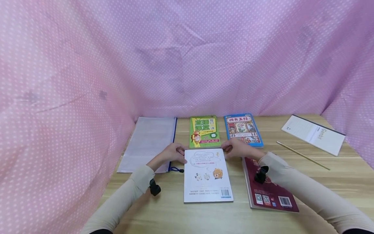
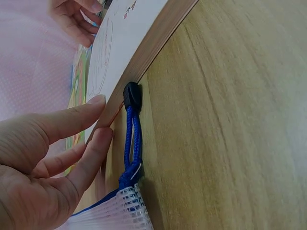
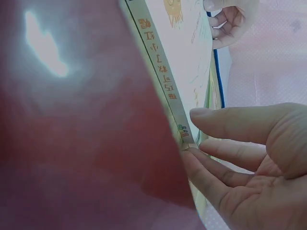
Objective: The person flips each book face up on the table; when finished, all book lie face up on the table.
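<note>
A white book (image 1: 204,182) with small cartoon animals and a barcode lies in the middle of the wooden table. My left hand (image 1: 173,153) pinches its far left corner, thumb on the cover's edge and fingers against the page side (image 2: 139,57). At the far right corner my right hand (image 1: 238,149) pinches the book, thumb at the top edge and fingertips at the end of the spine (image 3: 163,72). Next to the right forearm is a dark red book (image 1: 277,191), partly covered by the sleeve.
Behind the white book are a green book (image 1: 204,131) and a blue-edged book (image 1: 243,130). A mesh zip pouch (image 1: 149,139) lies left, its blue cord pull (image 2: 132,143) beside the white book. Rightward are a gold stick (image 1: 302,155) and a white notepad (image 1: 314,135). Pink dotted cloth (image 1: 187,65) surrounds the table.
</note>
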{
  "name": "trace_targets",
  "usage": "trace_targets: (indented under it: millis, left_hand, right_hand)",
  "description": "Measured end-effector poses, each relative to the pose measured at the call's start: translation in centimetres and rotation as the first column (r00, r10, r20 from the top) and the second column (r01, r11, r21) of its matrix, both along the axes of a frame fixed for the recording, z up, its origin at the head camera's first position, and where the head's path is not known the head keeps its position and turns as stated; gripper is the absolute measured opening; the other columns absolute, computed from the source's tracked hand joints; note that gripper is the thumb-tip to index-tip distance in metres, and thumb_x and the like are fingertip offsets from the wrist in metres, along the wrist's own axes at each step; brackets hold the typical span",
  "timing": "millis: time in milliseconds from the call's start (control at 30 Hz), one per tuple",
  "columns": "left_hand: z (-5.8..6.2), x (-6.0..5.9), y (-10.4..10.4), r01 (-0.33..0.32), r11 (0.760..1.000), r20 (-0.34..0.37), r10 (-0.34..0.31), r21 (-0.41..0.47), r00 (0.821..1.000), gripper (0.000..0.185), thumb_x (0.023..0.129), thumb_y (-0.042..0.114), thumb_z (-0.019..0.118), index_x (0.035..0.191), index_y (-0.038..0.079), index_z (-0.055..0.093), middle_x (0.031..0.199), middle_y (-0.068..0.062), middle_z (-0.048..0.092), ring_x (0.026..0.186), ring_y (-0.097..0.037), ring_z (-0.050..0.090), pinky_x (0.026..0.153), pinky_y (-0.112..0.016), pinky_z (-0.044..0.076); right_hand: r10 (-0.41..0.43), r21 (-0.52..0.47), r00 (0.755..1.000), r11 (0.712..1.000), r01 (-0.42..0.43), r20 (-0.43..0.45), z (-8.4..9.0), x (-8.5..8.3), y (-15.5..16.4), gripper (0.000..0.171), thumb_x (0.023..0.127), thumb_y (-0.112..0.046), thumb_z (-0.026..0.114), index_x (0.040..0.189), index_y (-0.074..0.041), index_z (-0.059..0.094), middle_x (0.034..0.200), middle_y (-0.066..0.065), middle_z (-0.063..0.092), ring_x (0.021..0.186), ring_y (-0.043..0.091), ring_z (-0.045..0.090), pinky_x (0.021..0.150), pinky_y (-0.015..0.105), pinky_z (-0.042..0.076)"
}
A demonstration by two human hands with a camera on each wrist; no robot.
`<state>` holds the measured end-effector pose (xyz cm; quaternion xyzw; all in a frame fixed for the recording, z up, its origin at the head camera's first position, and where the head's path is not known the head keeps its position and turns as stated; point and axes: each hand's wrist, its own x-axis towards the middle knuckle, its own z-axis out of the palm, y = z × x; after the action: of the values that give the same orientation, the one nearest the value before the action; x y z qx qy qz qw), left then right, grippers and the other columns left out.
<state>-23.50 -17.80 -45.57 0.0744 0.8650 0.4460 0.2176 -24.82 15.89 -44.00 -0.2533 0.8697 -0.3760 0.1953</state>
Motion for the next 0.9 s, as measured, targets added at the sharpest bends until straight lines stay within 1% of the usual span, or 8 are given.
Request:
trace_targets:
  millis: [67, 200, 267, 433, 500, 600, 733, 900]
  left_hand:
    - [0.0, 0.1, -0.1, -0.006, 1.0, 0.009, 0.005, 0.015, 1.0, 0.057, 0.075, 0.004, 0.089, 0.126, 0.002, 0.066, 0.104, -0.009, 0.069, 0.091, -0.017, 0.067, 0.087, -0.03, 0.057]
    - [0.2, 0.3, -0.5, -0.016, 1.0, 0.035, 0.015, 0.024, 0.999, 0.06, 0.075, 0.003, 0.088, 0.13, 0.001, 0.063, 0.106, -0.009, 0.07, 0.091, -0.017, 0.068, 0.087, -0.03, 0.057]
    - [0.2, 0.4, -0.6, -0.019, 0.999, 0.047, 0.018, 0.033, 0.999, 0.061, 0.075, 0.002, 0.088, 0.131, 0.0, 0.062, 0.106, -0.01, 0.07, 0.091, -0.017, 0.068, 0.087, -0.03, 0.058]
    - [0.2, 0.7, -1.0, -0.012, 0.998, 0.067, 0.007, 0.065, 0.998, 0.065, 0.074, 0.0, 0.088, 0.132, -0.004, 0.059, 0.108, -0.012, 0.07, 0.092, -0.017, 0.072, 0.087, -0.03, 0.06]
    - [0.2, 0.9, -1.0, -0.012, 0.998, 0.07, 0.007, 0.067, 0.998, 0.065, 0.074, -0.001, 0.088, 0.132, -0.005, 0.058, 0.108, -0.012, 0.07, 0.091, -0.017, 0.072, 0.087, -0.03, 0.061]
    - [0.1, 1.3, -0.8, -0.011, 0.998, 0.064, 0.006, 0.069, 0.998, 0.064, 0.075, -0.001, 0.088, 0.131, -0.005, 0.058, 0.107, -0.012, 0.071, 0.09, -0.015, 0.072, 0.086, -0.029, 0.061]
    - [-0.1, 1.5, -0.4, -0.019, 0.995, 0.055, 0.013, 0.098, 0.998, 0.063, 0.075, -0.004, 0.086, 0.131, -0.007, 0.057, 0.107, -0.013, 0.07, 0.089, -0.015, 0.071, 0.085, -0.029, 0.061]
    - [-0.3, 1.5, -0.4, -0.047, 0.992, 0.066, 0.04, 0.113, 0.997, 0.063, 0.075, -0.006, 0.086, 0.131, -0.006, 0.058, 0.107, -0.013, 0.069, 0.089, -0.016, 0.071, 0.083, -0.028, 0.061]
  right_hand:
    - [-0.003, -0.012, 1.0, 1.0, 0.003, 0.013, 0.0, -0.1, 0.0, 0.048, 0.078, 0.004, 0.08, 0.123, 0.013, 0.066, 0.119, 0.026, 0.071, 0.104, 0.034, 0.07, 0.092, 0.041, 0.06]
    - [-0.002, -0.03, 0.998, 1.0, 0.003, 0.057, -0.2, -0.2, 0.0, 0.05, 0.079, 0.003, 0.08, 0.126, 0.012, 0.064, 0.121, 0.026, 0.07, 0.108, 0.035, 0.069, 0.094, 0.04, 0.059]
    - [0.007, -0.033, 0.998, 0.999, -0.005, 0.059, -0.3, -0.2, 0.0, 0.051, 0.08, 0.002, 0.08, 0.127, 0.013, 0.063, 0.123, 0.027, 0.069, 0.109, 0.036, 0.068, 0.095, 0.041, 0.059]
    - [-0.008, -0.034, 0.998, 0.999, 0.01, 0.058, -0.4, 0.0, 0.0, 0.051, 0.081, 0.002, 0.08, 0.128, 0.012, 0.063, 0.124, 0.027, 0.068, 0.109, 0.035, 0.068, 0.095, 0.04, 0.059]
    - [-0.02, -0.038, 0.997, 0.999, 0.023, 0.071, -0.4, 0.1, 0.0, 0.05, 0.081, 0.002, 0.079, 0.128, 0.01, 0.064, 0.124, 0.026, 0.069, 0.11, 0.035, 0.068, 0.095, 0.039, 0.059]
    - [-0.022, -0.048, 0.997, 0.999, 0.026, 0.078, -0.3, 0.3, 0.0, 0.047, 0.082, 0.002, 0.078, 0.126, 0.01, 0.065, 0.122, 0.025, 0.07, 0.109, 0.035, 0.068, 0.093, 0.037, 0.06]
    - [-0.043, -0.065, 0.996, 0.997, 0.048, 0.073, -0.3, 0.6, 0.0, 0.044, 0.081, 0.003, 0.077, 0.123, 0.011, 0.067, 0.118, 0.025, 0.072, 0.106, 0.034, 0.07, 0.087, 0.033, 0.061]
    - [-0.055, -0.106, 0.995, 0.992, 0.064, 0.081, -0.4, 0.5, -0.1, 0.044, 0.082, 0.006, 0.075, 0.124, 0.013, 0.065, 0.119, 0.028, 0.071, 0.106, 0.035, 0.07, 0.085, 0.031, 0.062]
